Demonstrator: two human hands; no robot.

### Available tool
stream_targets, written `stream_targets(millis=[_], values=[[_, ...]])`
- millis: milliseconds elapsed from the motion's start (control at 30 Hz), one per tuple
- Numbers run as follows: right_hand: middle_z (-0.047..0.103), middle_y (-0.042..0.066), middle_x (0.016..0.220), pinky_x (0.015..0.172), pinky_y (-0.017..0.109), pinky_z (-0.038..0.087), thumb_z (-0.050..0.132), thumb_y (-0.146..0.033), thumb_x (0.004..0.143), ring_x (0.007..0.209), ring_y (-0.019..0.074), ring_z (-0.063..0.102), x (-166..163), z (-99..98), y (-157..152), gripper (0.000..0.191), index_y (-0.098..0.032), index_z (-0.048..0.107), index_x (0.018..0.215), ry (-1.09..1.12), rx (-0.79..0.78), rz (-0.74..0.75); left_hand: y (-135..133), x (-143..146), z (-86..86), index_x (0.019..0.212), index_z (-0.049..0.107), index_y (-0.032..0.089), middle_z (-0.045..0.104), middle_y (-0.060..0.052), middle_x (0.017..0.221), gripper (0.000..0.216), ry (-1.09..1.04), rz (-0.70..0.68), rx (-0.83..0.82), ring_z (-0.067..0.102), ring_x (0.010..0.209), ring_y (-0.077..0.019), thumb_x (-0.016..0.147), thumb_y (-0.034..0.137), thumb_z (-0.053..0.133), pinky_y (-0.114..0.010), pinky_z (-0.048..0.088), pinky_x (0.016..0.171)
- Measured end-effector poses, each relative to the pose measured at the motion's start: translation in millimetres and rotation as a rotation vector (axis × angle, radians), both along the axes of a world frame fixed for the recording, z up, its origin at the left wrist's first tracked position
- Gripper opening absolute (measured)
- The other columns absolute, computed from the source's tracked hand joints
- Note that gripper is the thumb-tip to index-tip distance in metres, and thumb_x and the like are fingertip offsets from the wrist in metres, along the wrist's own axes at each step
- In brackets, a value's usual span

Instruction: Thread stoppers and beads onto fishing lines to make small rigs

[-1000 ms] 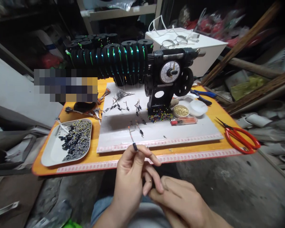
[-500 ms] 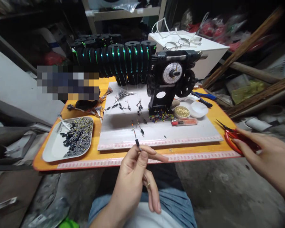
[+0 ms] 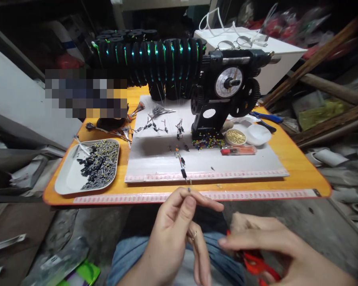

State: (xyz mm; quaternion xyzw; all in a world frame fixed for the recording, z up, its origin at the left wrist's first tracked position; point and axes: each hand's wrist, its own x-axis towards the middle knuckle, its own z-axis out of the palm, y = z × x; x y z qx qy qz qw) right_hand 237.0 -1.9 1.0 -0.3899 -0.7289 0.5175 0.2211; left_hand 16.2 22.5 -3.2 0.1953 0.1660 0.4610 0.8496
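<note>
My left hand (image 3: 174,230) is raised in front of the orange table (image 3: 298,159), thumb and forefinger pinched on a thin fishing float rig (image 3: 183,171) with a small black body that stands upward. My right hand (image 3: 274,248) is low at the right, over my lap, closed around the red scissors (image 3: 256,265), whose handles show beneath the fingers. The two hands are close together but apart.
On the table lie a white board (image 3: 226,161) with several small black floats, a black winding machine (image 3: 226,93) with a dial and a row of black spools (image 3: 149,63), a white tray (image 3: 66,180) of black pieces, a dish of gold beads (image 3: 235,137) and blue pliers (image 3: 264,118).
My right hand has picked the red scissors up from the table's right side and brought them down beside my left hand. The left hand still pinches the float rig.
</note>
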Motion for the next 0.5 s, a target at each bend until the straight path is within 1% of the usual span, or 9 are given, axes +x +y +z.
stream_targets(millis=[33, 100, 167, 233, 300, 333, 367, 400, 500], values=[[0.061, 0.001, 0.082, 0.063, 0.023, 0.046, 0.078, -0.017, 0.073, 0.071, 0.0135, 0.058, -9.7, 5.6, 5.8, 0.046, -0.031, 0.07, 0.116, -0.022, -0.033, 0.073, -0.4, -0.5, 0.3, 0.099, 0.059, 0.018, 0.072, -0.003, 0.112, 0.032, -0.01, 0.007, -0.002, 0.068, 0.042, -0.008, 0.103, 0.032, 0.031, -0.007, 0.044, 0.029], [0.062, 0.0, 0.081, 0.067, 0.023, 0.047, 0.076, -0.017, 0.077, 0.072, 0.0131, 0.059, -20.3, 13.2, 16.6, 0.04, -0.03, 0.07, 0.114, -0.082, -0.084, 0.124, -0.9, -1.5, 0.7, 0.098, 0.059, 0.017, 0.072, -0.004, 0.11, 0.033, -0.027, 0.017, -0.015, 0.066, 0.04, -0.0068, 0.103, 0.033, 0.03, -0.006, 0.042, 0.028], [0.064, 0.0, 0.082, 0.072, 0.024, 0.048, 0.072, -0.018, 0.082, 0.074, 0.0134, 0.062, -23.4, 16.2, 23.4, 0.033, -0.03, 0.07, 0.112, -0.118, -0.098, 0.138, -0.9, -2.3, 1.3, 0.098, 0.058, 0.017, 0.073, -0.004, 0.102, 0.033, -0.031, 0.012, -0.039, 0.064, 0.036, -0.0053, 0.103, 0.035, 0.031, -0.005, 0.04, 0.028], [0.067, 0.001, 0.085, 0.076, 0.026, 0.049, 0.071, -0.019, 0.083, 0.077, 0.0145, 0.064, -23.5, 16.8, 26.3, 0.031, -0.029, 0.07, 0.113, -0.128, -0.079, 0.16, -0.6, -2.7, 2.2, 0.098, 0.059, 0.017, 0.074, -0.002, 0.086, 0.034, -0.03, 0.004, -0.047, 0.061, 0.033, -0.0048, 0.103, 0.035, 0.031, -0.005, 0.039, 0.027], [0.068, 0.003, 0.089, 0.076, 0.026, 0.05, 0.072, -0.022, 0.082, 0.081, 0.0162, 0.066, -23.7, 17.3, 27.3, 0.032, -0.029, 0.07, 0.114, -0.133, -0.051, 0.163, -0.2, -2.5, 3.3, 0.098, 0.059, 0.017, 0.071, 0.001, 0.069, 0.035, -0.042, -0.006, -0.031, 0.059, 0.03, -0.0052, 0.103, 0.034, 0.029, -0.006, 0.04, 0.028], [0.069, 0.003, 0.09, 0.075, 0.025, 0.051, 0.072, -0.023, 0.082, 0.081, 0.0167, 0.066, -24.0, 17.8, 27.7, 0.032, -0.028, 0.071, 0.114, -0.138, -0.046, 0.162, 0.0, -2.1, 3.8, 0.098, 0.059, 0.017, 0.069, 0.002, 0.064, 0.036, -0.052, -0.006, -0.025, 0.058, 0.029, -0.0052, 0.104, 0.034, 0.028, -0.006, 0.04, 0.028], [0.069, 0.004, 0.091, 0.073, 0.025, 0.051, 0.072, -0.024, 0.082, 0.081, 0.0168, 0.066, -24.5, 18.6, 28.3, 0.032, -0.028, 0.071, 0.113, -0.137, -0.046, 0.164, 0.2, -1.7, 4.1, 0.097, 0.06, 0.017, 0.069, 0.002, 0.064, 0.036, -0.059, -0.003, -0.026, 0.057, 0.029, -0.0048, 0.104, 0.033, 0.028, -0.006, 0.04, 0.028], [0.069, 0.004, 0.092, 0.071, 0.024, 0.052, 0.072, -0.025, 0.082, 0.08, 0.0167, 0.066, -25.0, 19.5, 29.0, 0.032, -0.028, 0.071, 0.114, -0.133, -0.048, 0.165, 0.3, -1.2, 4.2, 0.097, 0.06, 0.017, 0.07, 0.002, 0.068, 0.035, -0.065, 0.0, -0.03, 0.058, 0.029, -0.0045, 0.104, 0.032, 0.029, -0.006, 0.04, 0.028], [0.069, 0.004, 0.094, 0.07, 0.023, 0.052, 0.072, -0.025, 0.082, 0.08, 0.0163, 0.067, -25.9, 22.1, 31.3, 0.034, -0.029, 0.071, 0.116, -0.125, -0.063, 0.167, 0.6, 0.0, 3.1, 0.095, 0.059, 0.017, 0.074, -0.002, 0.093, 0.032, -0.077, 0.022, -0.042, 0.061, 0.032, -0.0042, 0.103, 0.03, 0.031, -0.006, 0.041, 0.028]])
